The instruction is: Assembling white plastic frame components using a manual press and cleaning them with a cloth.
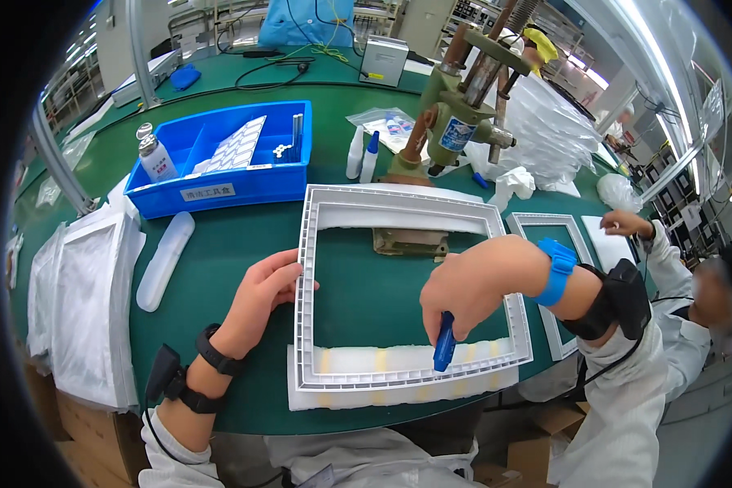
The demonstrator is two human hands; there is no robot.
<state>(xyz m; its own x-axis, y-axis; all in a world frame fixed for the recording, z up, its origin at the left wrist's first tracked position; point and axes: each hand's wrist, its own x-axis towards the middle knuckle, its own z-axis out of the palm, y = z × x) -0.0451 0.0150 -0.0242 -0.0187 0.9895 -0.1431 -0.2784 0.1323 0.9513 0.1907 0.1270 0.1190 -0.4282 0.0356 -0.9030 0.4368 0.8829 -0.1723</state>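
A light grey rectangular plastic frame (302, 309) with a ribbed rim lies on the green table before me. White foam strips sit under its near side (342, 398) and far side. The fingers of my left hand (262, 285) curl around the frame's left side. In my closed right hand (468, 285) is a blue pen-shaped tool (445, 346), pointing down just above the near rim toward its right part. Whether its tip touches the frame I cannot tell.
A green hand press (455, 114) stands behind the frame. A blue divided bin (220, 195) with a bottle is at back left, beside a clear plastic case (164, 260) and wrapped panels (93, 309). A second frame (577, 236) and another person's hand (626, 224) are right.
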